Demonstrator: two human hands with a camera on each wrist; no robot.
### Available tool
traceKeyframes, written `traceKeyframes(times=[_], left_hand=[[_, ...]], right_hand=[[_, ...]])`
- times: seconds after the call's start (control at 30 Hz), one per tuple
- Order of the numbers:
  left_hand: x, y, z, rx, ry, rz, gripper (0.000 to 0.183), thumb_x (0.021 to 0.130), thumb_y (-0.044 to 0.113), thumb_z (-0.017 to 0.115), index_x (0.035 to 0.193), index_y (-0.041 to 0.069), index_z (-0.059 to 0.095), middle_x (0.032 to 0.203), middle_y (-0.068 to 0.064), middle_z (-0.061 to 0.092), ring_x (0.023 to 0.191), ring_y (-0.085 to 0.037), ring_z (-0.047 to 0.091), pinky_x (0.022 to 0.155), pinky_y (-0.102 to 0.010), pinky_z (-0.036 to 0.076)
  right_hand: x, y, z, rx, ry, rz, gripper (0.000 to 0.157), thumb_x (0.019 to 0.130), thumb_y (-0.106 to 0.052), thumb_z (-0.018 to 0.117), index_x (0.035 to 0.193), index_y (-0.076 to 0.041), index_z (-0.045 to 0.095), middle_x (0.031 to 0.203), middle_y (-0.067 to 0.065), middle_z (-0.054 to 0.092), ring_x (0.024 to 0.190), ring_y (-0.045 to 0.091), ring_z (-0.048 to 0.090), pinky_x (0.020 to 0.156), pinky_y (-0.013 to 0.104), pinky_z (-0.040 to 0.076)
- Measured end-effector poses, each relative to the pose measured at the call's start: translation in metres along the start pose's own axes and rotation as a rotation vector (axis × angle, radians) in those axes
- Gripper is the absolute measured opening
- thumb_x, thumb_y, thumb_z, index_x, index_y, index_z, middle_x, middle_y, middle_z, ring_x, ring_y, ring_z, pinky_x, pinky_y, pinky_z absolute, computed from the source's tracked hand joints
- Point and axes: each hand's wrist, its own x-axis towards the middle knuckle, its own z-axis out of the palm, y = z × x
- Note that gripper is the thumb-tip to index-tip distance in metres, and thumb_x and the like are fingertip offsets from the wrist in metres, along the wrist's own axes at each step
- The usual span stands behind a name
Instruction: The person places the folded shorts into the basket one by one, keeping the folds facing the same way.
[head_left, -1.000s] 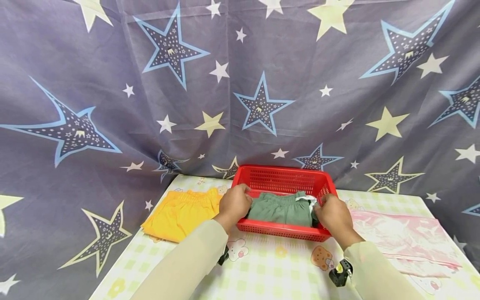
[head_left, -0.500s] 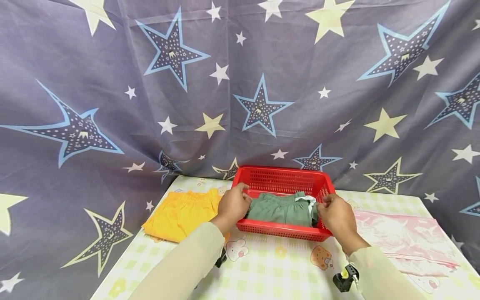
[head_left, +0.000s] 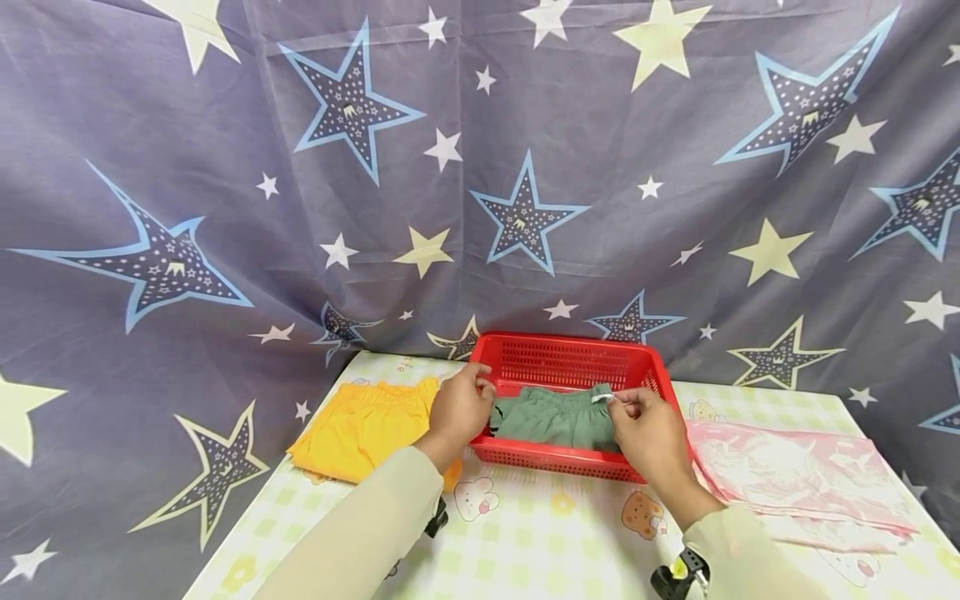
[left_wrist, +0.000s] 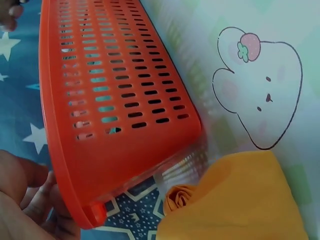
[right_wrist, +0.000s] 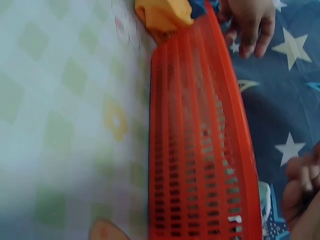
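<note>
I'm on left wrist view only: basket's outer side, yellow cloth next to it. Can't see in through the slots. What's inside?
Observer: A green cloth, as the head view shows.
Operator: Copy. Right hand is just a scrap in my corner. What's it on?
Observer: It pinches a white strip at the upper edge of the green cloth.
Operator: Anything to the right of the basket?
Observer: Yes, a pink cloth, lying flat on the table.
</note>
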Motion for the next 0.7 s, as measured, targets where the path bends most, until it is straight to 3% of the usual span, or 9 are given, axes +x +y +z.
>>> traceKeyframes(times=[0.27,0.5,0.7], left_hand=[[0.006,-0.02,-0.014,0.006,0.172,-0.028,0.023,0.098,0.017,0.063,0.121,0.017,0.07,0.1,0.003,0.073,0.08,-0.022,0.068,0.067,-0.044,0.052],[0.014,-0.052,-0.036,0.051,0.277,-0.106,0.023,0.101,0.021,0.054,0.116,0.016,0.071,0.1,-0.006,0.071,0.087,-0.031,0.069,0.068,-0.052,0.052],[0.016,-0.089,-0.054,0.102,0.302,-0.205,0.028,0.104,0.026,0.047,0.118,0.016,0.069,0.107,-0.009,0.071,0.089,-0.036,0.069,0.07,-0.055,0.052]], right_hand=[[-0.028,-0.019,0.026,0.312,-0.179,-0.116,0.007,0.096,-0.006,0.066,0.1,-0.004,0.071,0.071,0.007,0.063,0.054,0.017,0.059,0.049,0.028,0.05],[-0.053,-0.031,0.056,0.396,-0.431,-0.219,0.009,0.094,-0.001,0.065,0.101,-0.003,0.071,0.077,0.009,0.066,0.06,0.016,0.058,0.055,0.026,0.05],[-0.075,-0.04,0.09,0.399,-0.562,-0.19,0.008,0.095,-0.003,0.063,0.095,-0.004,0.071,0.071,0.005,0.063,0.053,0.011,0.056,0.048,0.023,0.047]])
